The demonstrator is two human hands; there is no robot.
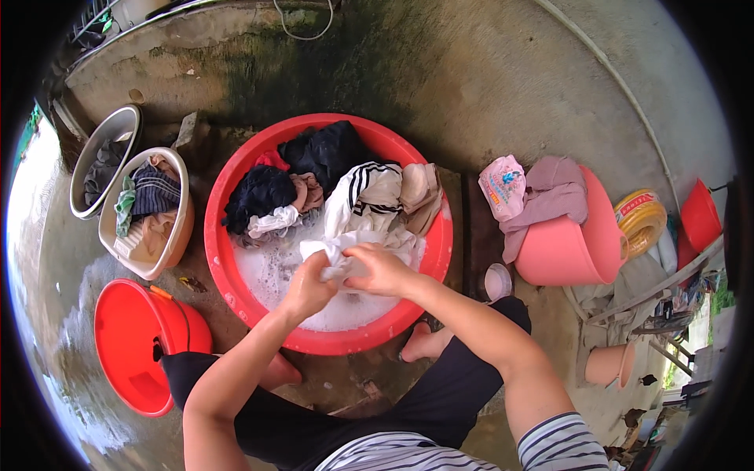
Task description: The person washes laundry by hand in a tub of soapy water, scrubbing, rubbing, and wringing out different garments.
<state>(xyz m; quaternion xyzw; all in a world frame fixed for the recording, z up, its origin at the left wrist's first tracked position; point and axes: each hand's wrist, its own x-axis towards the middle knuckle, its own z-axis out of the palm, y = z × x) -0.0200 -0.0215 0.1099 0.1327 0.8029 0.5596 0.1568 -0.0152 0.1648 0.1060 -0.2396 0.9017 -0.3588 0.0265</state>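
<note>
A wide red basin (217, 228) with soapy water stands in front of me. Above the suds (271, 271), my left hand (311, 284) and my right hand (382, 268) both grip a white wet cloth (339, 246), fingers closed round it. Whether this cloth belongs to the white garment with black stripes (363, 196) just beyond is hard to tell. Dark clothes (326, 151) are heaped at the basin's far side, with a navy bundle (261, 195) and a small white piece (272, 222) to the left. Beige cloth (422, 188) hangs against the right wall.
At left are a beige tub (186, 208) of clothes, a grey oval basin (78, 177) and a red bucket (192, 326). To the right, a pink bucket (561, 251) carries a mauve garment (554, 184) beside a pink packet (503, 187). A yellow hose coil (640, 224) lies farther right.
</note>
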